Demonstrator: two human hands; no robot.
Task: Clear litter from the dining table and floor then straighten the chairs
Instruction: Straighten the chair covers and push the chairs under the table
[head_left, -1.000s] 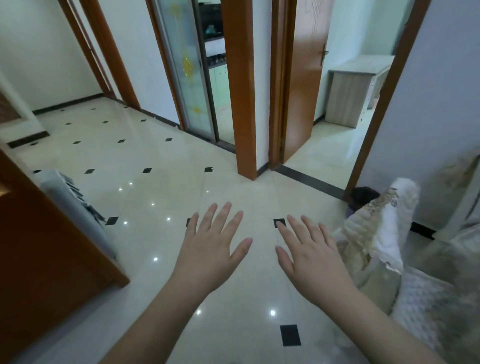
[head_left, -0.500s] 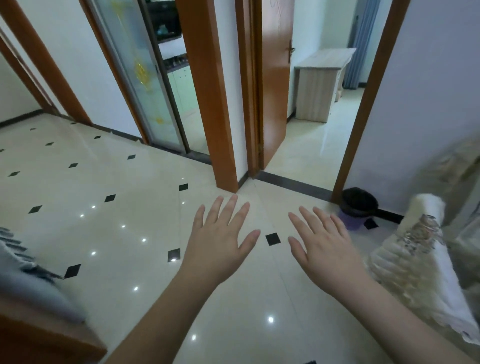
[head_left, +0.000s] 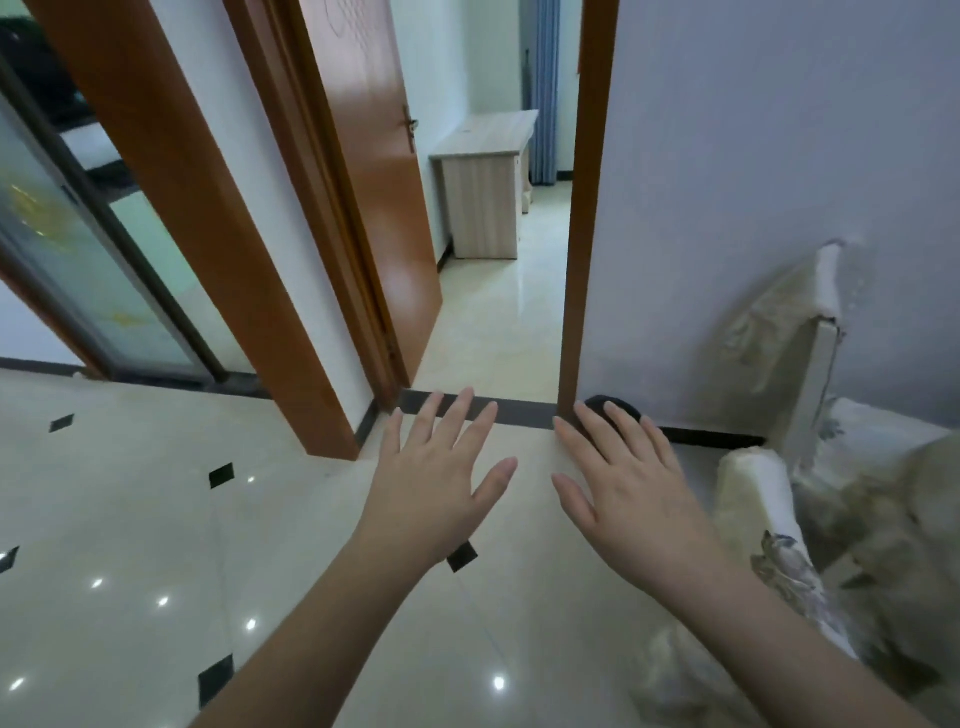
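Since the earlier frames the view has swung right and closer to the open doorway: the dark bin (head_left: 610, 404), seen whole half a second ago, is now mostly hidden behind the right hand, and the grey object at lower left has left the view. Left hand (head_left: 434, 491) is held out palm down over the floor (head_left: 130, 519), fingers (head_left: 457, 415) straight and spread, holding nothing. Right hand (head_left: 631, 499) is held the same way just beside it, fingers (head_left: 589, 431) straight and slightly apart, holding nothing; the two thumbs are near each other but apart. Floor is glossy cream tile with small black diamond insets and bright light reflections. No litter can be made out on the visible floor, and the dining table is out of view. At the right edge stands a pale, patterned fabric-covered chair (head_left: 769, 525), blurred, its back toward the grey wall (head_left: 779, 156). Bin sits on the floor against that wall, just right of the door frame (head_left: 584, 234). Wooden door (head_left: 374, 171) stands open; beyond it a light wood desk (head_left: 485, 182) and a blue curtain (head_left: 545, 88). At left, a frosted glass sliding door (head_left: 67, 249).
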